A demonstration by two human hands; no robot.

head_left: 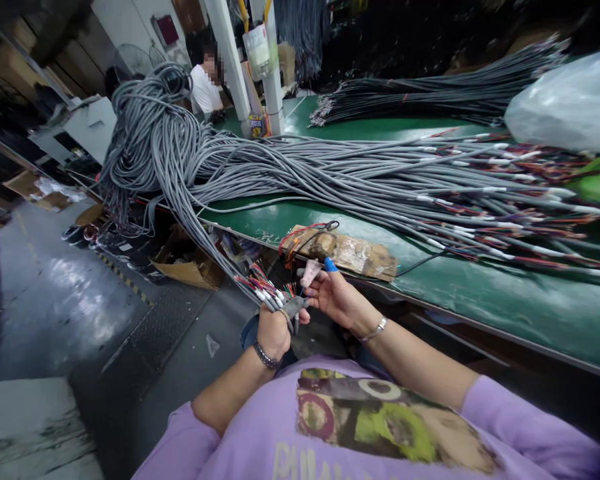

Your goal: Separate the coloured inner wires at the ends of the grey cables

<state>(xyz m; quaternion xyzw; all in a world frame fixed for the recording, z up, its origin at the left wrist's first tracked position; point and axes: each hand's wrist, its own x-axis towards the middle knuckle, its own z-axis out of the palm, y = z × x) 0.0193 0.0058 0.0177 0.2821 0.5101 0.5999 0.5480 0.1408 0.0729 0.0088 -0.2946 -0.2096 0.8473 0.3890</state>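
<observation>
My left hand (pixel 274 333) is closed round a bundle of grey cables (pixel 220 261), near their ends. White sleeves and thin coloured wires (pixel 263 279) fan out above the fist, and one grey cable end (pixel 294 307) lies across it towards the right. My right hand (pixel 336 299) is palm up beside these wire tips, its thumb stretched out and its fingers slightly bent. A blue cover (pixel 331 265) sits on that thumb, and a pale covering (pixel 311 273) shows near the index fingertip. Whether a thin wire touches the right fingers is too small to tell.
A worn wooden block (pixel 365 257) with wires lies at the edge of the green bench (pixel 505 300). Many grey cables (pixel 300 167) spread across the bench, with dark cables (pixel 430 97) behind. An open carton (pixel 187 263) stands below at the left. A person (pixel 206 87) is at the back.
</observation>
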